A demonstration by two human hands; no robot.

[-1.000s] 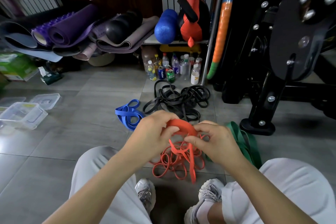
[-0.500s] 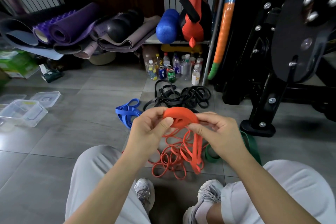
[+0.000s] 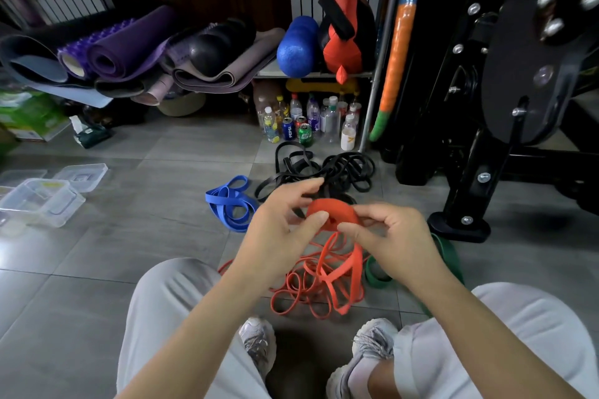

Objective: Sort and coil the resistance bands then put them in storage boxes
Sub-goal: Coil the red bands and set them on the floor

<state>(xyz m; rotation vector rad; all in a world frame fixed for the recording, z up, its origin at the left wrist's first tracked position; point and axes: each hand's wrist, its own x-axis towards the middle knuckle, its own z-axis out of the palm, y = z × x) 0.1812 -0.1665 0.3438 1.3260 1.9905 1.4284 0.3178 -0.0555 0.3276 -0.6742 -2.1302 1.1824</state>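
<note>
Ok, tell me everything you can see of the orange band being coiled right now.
The orange band is a flat, rubbery-looking strip, partly wound into a tight coil held above the floor. The left hand pinches the coil with its thumb, other fingers spread; the right hand grips its right side. The uncoiled rest hangs down in loose loops into a tangle of thinner orange bands on the grey tiles, between the person's knees.

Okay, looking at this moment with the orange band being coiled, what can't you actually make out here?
Head view only:
- Orange coil: its turn count, hidden by the left hand and right hand.
- Green band: mostly behind the right forearm.
- Black bands: number unclear, tangled.
- Storage boxes: cut off by the left edge.
- Bottles: most labels too small.
</note>
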